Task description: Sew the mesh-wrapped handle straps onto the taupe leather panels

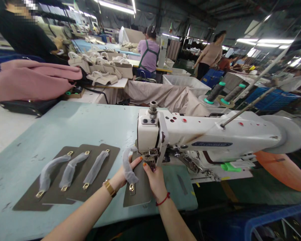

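A grey-brown bag panel (137,197) lies under the needle area of a white sewing machine (183,129). Along its left part runs a handle (129,169) wrapped in white film, with a gold buckle (131,188) at its near end. My left hand (126,170) reaches past the handle and holds the panel, thumb pressed near the presser foot. On the panel's right side, my right hand (155,179) grips it with the thumb on top; its other fingers are partly hidden beside the machine head. Both hands are close together just before the needle.
Several similar panels (62,192) with wrapped handles overlap on the pale green table (90,115) to the left. Pink material (35,78) lies behind. Dark thread cones (215,93) stand behind the machine. A blue crate (273,217) sits low right. Other people work beyond.
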